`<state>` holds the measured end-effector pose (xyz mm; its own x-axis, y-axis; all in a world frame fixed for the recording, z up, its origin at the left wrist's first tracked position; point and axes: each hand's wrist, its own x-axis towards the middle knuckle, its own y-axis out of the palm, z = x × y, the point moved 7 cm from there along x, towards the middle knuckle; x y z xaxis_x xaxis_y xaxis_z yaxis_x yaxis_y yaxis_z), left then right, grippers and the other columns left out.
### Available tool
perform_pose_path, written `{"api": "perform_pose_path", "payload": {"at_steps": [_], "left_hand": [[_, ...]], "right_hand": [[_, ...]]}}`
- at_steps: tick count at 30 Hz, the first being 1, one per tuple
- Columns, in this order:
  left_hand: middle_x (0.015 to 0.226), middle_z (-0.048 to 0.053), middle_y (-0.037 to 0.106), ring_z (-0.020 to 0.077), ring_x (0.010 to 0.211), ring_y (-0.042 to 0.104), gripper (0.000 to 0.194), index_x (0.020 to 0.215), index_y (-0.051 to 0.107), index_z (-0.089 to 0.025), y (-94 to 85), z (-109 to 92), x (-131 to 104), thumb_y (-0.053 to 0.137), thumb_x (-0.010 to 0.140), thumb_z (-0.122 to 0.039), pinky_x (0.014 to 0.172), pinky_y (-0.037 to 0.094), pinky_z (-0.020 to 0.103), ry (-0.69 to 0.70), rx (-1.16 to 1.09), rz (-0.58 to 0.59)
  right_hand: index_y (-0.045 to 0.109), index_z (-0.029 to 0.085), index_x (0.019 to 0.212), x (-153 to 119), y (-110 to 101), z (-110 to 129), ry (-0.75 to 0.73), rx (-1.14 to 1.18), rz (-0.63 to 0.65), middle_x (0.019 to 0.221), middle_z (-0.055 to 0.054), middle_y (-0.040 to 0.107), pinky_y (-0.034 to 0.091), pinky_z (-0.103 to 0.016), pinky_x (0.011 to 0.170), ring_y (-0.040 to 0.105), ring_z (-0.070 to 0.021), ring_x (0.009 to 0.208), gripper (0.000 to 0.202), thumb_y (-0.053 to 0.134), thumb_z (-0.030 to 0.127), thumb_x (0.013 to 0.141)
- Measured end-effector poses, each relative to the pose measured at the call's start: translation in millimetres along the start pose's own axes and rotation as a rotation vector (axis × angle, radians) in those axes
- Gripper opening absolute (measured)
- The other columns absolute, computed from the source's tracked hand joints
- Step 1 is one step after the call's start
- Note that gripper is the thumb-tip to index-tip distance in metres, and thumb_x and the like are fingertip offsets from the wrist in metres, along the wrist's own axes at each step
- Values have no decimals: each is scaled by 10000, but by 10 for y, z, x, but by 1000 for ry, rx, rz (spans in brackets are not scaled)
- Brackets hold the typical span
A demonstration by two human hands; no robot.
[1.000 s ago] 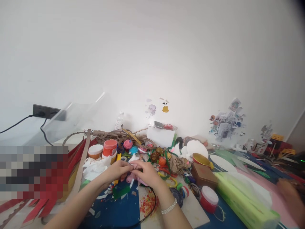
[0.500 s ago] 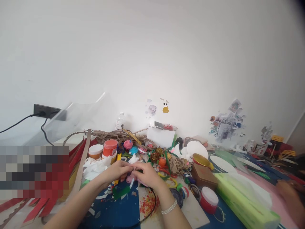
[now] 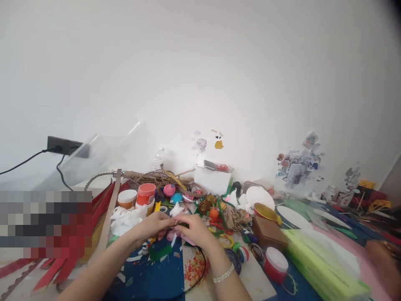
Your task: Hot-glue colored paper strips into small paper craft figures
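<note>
My left hand (image 3: 156, 223) and my right hand (image 3: 192, 228) meet over the worktable, fingertips pinched together. Whatever lies between them is hidden or too small to name. Directly below the fingers sits a lilac-pink lumpy thing (image 3: 171, 237), mostly covered by the hands, with a thin white strip (image 3: 174, 241) against it. A green piece (image 3: 160, 252) lies on the blue mat (image 3: 150, 278) just in front. From under my right hand a black cord (image 3: 205, 263) curves down toward the table's front.
Orange-and-white tubs (image 3: 145, 195) and crumpled white tissue (image 3: 128, 220) stand left. Small coloured balls (image 3: 169, 190) lie behind. Rightward are a brown box (image 3: 270, 234), a red jar (image 3: 275, 267) and a green tissue pack (image 3: 322, 263). Another person's hand (image 3: 380, 259) shows at far right.
The view has shifted very slightly. Both hands stay together in nearly the same place, with only a small movement of the fingers.
</note>
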<state>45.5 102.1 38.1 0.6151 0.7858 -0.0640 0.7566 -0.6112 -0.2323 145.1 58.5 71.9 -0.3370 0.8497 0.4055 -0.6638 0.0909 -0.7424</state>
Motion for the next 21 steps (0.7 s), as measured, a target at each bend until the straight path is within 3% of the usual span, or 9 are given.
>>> {"api": "perform_pose_path", "payload": {"at_steps": [8, 13, 17, 21], "left_hand": [[374, -79, 384, 86, 369, 348, 363, 506, 424, -198, 53, 36, 53, 571, 641, -502, 419, 232, 226, 35, -22, 1], [381, -73, 402, 90, 392, 360, 281, 534, 460, -188, 10, -14, 16, 555, 644, -429, 431, 253, 222, 35, 3, -3], [408, -76, 408, 88, 394, 358, 271, 548, 460, -189, 3, -29, -8, 558, 644, -423, 443, 293, 226, 29, -12, 8], [440, -66, 445, 92, 392, 384, 373, 580, 473, -186, 27, -10, 3, 549, 654, -543, 424, 272, 222, 30, 13, 1]], "right_hand": [[655, 216, 862, 23, -41, -129, 90, -79, -136, 789, 3, 680, 438, -240, 657, 619, -166, 736, 107, 637, 202, 757], [614, 256, 1079, 15, 4, -73, 39, 94, -23, 845, 19, 686, 463, -237, 728, 635, -157, 794, 320, 611, 171, 771], [653, 239, 999, 5, -20, -23, -2, 120, 3, 953, 3, 686, 464, -237, 773, 633, -160, 876, 235, 546, 147, 811], [629, 232, 937, 5, -32, -97, 61, 12, -47, 819, 17, 684, 459, -231, 686, 637, -153, 771, 167, 563, 168, 798]]}}
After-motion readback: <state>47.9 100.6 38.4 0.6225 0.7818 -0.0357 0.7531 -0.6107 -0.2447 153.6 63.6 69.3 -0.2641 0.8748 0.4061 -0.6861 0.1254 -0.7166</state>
